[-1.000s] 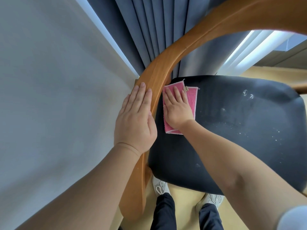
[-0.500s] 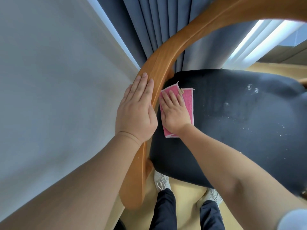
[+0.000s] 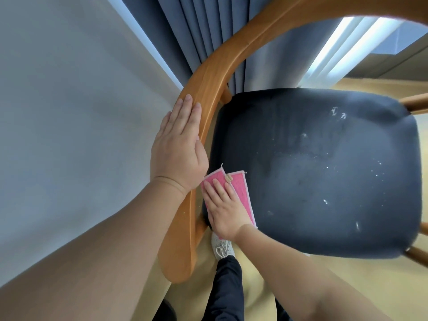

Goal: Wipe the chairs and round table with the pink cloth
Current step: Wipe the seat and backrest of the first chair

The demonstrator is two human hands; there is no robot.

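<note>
A chair with a dark padded seat (image 3: 319,172) and a curved wooden backrest rail (image 3: 208,72) fills the view. White specks and smears dot the right half of the seat. My right hand (image 3: 223,209) presses flat on the folded pink cloth (image 3: 240,193) at the seat's near left corner. My left hand (image 3: 178,149) lies flat, fingers together, on the wooden rail beside the seat. The round table is not in view.
A grey wall (image 3: 69,112) runs along the left, close to the rail. Blue-grey curtains (image 3: 208,31) hang behind the chair, with a bright window strip (image 3: 342,47) to their right. My shoes (image 3: 221,246) and dark trousers stand on the yellowish floor below the seat.
My right hand has slid the pink cloth along the seat's left edge from the back corner toward me. My left hand has kept its place on the rail. The view has shifted.
</note>
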